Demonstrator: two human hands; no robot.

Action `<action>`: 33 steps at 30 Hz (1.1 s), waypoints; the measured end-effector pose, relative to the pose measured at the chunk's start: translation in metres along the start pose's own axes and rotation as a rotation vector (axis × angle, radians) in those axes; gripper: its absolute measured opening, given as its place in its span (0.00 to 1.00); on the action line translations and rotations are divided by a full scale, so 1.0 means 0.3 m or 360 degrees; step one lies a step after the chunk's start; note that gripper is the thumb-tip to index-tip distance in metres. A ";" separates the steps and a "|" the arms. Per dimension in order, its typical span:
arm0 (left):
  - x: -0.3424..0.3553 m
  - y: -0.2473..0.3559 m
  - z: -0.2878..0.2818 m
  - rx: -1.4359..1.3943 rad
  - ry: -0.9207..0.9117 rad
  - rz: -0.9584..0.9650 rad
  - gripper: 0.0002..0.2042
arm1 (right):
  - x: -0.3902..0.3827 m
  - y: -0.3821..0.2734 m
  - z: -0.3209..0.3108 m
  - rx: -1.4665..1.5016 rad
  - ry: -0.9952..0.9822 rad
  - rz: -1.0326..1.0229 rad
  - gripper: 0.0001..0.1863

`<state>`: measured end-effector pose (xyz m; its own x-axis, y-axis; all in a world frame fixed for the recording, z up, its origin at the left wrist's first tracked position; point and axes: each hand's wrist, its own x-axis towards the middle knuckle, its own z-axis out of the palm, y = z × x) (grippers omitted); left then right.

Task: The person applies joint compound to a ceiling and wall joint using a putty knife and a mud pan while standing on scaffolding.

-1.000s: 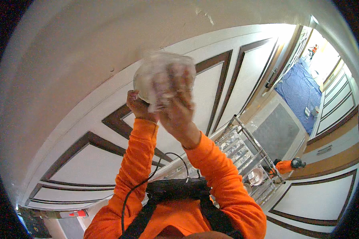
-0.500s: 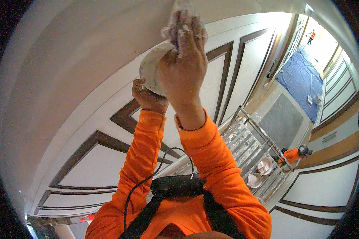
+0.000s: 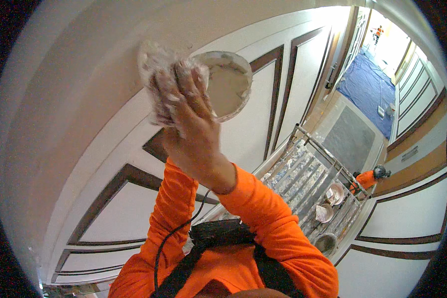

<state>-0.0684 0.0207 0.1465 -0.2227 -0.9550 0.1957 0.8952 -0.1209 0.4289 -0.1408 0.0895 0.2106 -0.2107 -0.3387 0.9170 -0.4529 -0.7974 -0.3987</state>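
Note:
My right hand [image 3: 191, 116] is closed on a crumpled rag [image 3: 154, 57] thick with white paste, held near the plain upper wall [image 3: 99, 64]; its fingers are smeared white and slightly blurred. Just right of those fingers is a round pale bowl [image 3: 245, 69], tilted so that the smooth cream-coloured paste [image 3: 226, 92] inside shows. Behind my right hand, my left hand is hidden; its orange sleeve [image 3: 176, 193] leads up toward the bowl, which it gripped by the rim in the earlier picture. A black cable [image 3: 181, 227] runs beside the left sleeve.
White wall panels with dark brown frames [image 3: 129, 174] run along my left. Below right stands a paint-spattered slatted scaffold platform [image 3: 303, 174] with a rail and several buckets [image 3: 335, 192]. A helmeted person in orange [image 3: 367, 179] is beside it. A blue sheet [image 3: 367, 82] covers the floor beyond.
My right hand with the rag has come down and left from high on the wall, now covering my left hand. The bowl has shifted right and up, its inside turned into view.

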 end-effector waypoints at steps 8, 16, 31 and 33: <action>0.024 -0.030 0.060 0.0068 0.0337 0.0175 0.29 | 0.167 0.431 -0.185 0.0841 0.0964 0.0470 0.17; 0.053 -0.031 -0.006 0.0026 0.0349 0.0192 0.29 | 0.217 0.527 -0.151 0.2225 0.1232 0.0582 0.18; 0.037 0.014 -0.022 0.0068 0.0353 0.0209 0.31 | 0.011 0.177 -0.166 0.0545 0.0443 0.0371 0.13; 0.026 0.029 -0.021 0.0074 0.0346 0.0233 0.30 | 0.192 0.209 -0.296 0.0298 0.0469 0.0655 0.18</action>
<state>-0.0599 0.0104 0.1464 0.0004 -0.9978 0.0668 0.8921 0.0305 0.4509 -0.2583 0.0643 0.2372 -0.5847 -0.5090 0.6317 -0.1253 -0.7126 -0.6902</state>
